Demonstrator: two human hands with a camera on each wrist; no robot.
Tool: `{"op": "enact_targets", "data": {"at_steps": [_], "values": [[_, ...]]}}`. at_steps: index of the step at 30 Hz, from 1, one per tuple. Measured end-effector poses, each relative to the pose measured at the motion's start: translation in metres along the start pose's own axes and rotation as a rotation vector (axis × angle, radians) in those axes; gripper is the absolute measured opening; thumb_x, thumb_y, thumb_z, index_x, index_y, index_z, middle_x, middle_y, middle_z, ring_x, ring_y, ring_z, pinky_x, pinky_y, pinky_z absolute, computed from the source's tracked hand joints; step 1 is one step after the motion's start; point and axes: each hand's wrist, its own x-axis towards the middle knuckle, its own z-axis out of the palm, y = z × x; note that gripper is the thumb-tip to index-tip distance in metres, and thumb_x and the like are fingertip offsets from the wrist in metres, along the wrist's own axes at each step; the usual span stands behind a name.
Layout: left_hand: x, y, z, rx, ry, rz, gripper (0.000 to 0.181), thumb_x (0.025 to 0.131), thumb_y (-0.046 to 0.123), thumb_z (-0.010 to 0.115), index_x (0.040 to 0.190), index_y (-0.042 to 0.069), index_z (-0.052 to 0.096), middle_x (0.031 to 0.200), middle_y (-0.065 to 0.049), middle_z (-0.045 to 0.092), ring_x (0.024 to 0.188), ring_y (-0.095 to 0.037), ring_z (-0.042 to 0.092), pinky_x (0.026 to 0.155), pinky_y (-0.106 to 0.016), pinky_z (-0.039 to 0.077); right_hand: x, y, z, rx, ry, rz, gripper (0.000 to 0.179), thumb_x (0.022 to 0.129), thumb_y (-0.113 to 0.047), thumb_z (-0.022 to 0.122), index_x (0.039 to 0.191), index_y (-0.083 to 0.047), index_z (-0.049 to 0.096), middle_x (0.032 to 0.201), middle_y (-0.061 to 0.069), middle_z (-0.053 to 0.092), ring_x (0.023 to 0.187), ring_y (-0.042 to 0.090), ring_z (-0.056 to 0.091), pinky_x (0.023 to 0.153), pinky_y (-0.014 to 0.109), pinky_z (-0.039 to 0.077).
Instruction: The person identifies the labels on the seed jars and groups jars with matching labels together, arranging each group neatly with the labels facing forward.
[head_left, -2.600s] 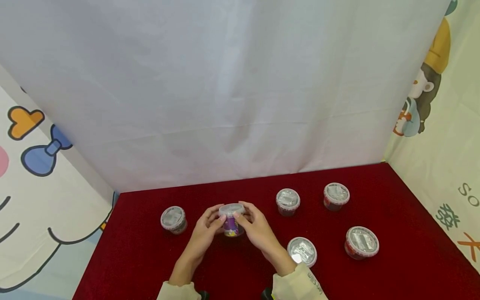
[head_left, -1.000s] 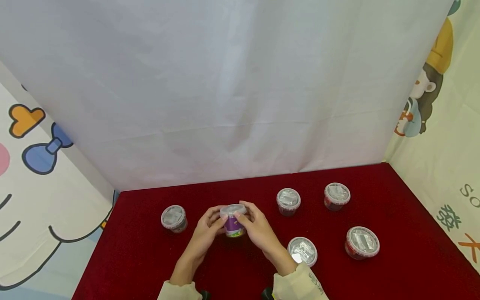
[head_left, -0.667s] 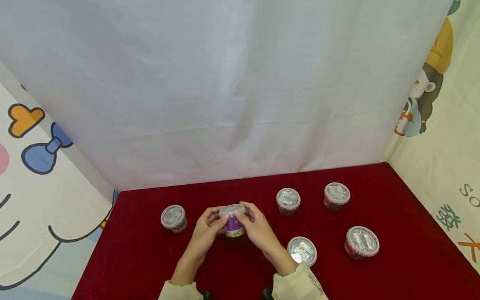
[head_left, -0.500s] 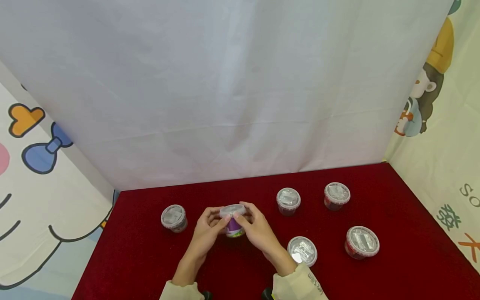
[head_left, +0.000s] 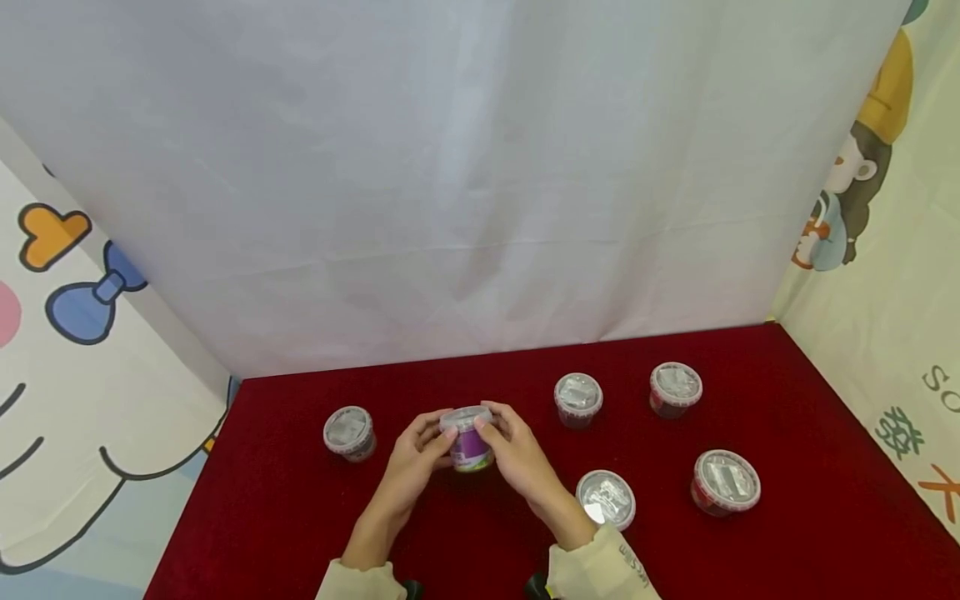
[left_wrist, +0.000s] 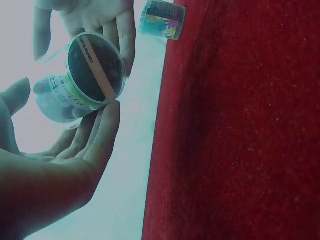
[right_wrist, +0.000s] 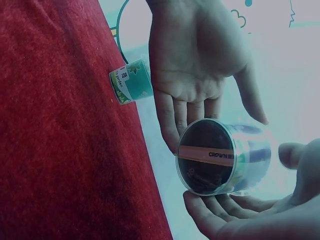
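A small clear plastic tub [head_left: 470, 447] with a translucent lid and a purple label is held between both hands, raised over the red cloth. My left hand [head_left: 408, 468] holds its left side, thumb at the front and fingers round the back. On the other side, my right hand [head_left: 519, 457] grips it the same way, thumb just under the lid rim. From below, in the left wrist view, the tub [left_wrist: 97, 67] shows a dark filling and a pale wooden strip across its base. The right wrist view shows printed letters on that strip [right_wrist: 207, 155].
One lidded tub [head_left: 349, 433] stands left of the hands. To the right are several more, among them a back tub [head_left: 578, 400], a far-right tub [head_left: 675, 390] and a red-labelled tub [head_left: 724, 483]. Another tub [head_left: 606, 500] sits beside my right forearm. A white curtain [head_left: 480, 208] hangs behind.
The tub has been turned in place between my hands, so a plainer purple stretch of label now faces front. My thumbs, close together half a second ago, are now farther apart.
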Motion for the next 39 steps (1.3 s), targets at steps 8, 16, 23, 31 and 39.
{"op": "enact_targets", "data": {"at_steps": [8,16,23,31,39], "values": [[-0.0032,0.0024,0.0045,0.030,0.048,0.012,0.045,0.107,0.017,0.065,0.144,-0.003,0.050,0.139,-0.021,0.063,0.105,-0.015,0.066,0.088,-0.032,0.058,0.0014,-0.0001,0.0021,-0.046,0.008,-0.039,0.050,0.111,-0.024,0.057,0.151,0.006,0.048,0.141,0.029,0.060,0.125,0.041,0.062,0.099,0.048,0.055],[-0.0015,-0.0002,0.0013,-0.022,-0.005,0.004,0.043,0.110,0.018,0.058,0.147,-0.002,0.051,0.142,-0.022,0.060,0.116,-0.023,0.065,0.093,-0.037,0.058,0.0003,-0.0013,0.0002,-0.004,-0.002,-0.020,0.051,0.112,-0.024,0.054,0.153,0.006,0.046,0.148,0.029,0.055,0.139,0.046,0.052,0.114,0.059,0.043],[-0.0020,-0.0003,0.0019,-0.009,0.023,0.005,0.043,0.108,0.018,0.062,0.144,-0.003,0.052,0.139,-0.021,0.062,0.110,-0.019,0.066,0.090,-0.031,0.058,-0.0004,-0.0024,0.0016,-0.027,0.012,-0.017,0.051,0.112,-0.025,0.055,0.153,0.004,0.047,0.148,0.028,0.056,0.137,0.044,0.055,0.112,0.058,0.046],[-0.0026,-0.0001,0.0018,0.002,0.027,0.018,0.043,0.109,0.019,0.061,0.145,-0.002,0.051,0.141,-0.021,0.061,0.113,-0.021,0.066,0.094,-0.037,0.058,0.0011,-0.0021,0.0018,-0.030,0.008,-0.025,0.050,0.111,-0.023,0.058,0.152,0.004,0.049,0.143,0.026,0.061,0.129,0.039,0.061,0.105,0.052,0.051],[-0.0025,-0.0009,0.0009,-0.009,0.021,0.020,0.044,0.109,0.018,0.061,0.146,-0.003,0.052,0.143,-0.023,0.061,0.117,-0.022,0.065,0.093,-0.035,0.059,-0.0004,-0.0011,0.0020,-0.015,-0.006,-0.008,0.052,0.112,-0.026,0.055,0.153,0.004,0.046,0.150,0.029,0.054,0.140,0.045,0.052,0.115,0.061,0.042]]}}
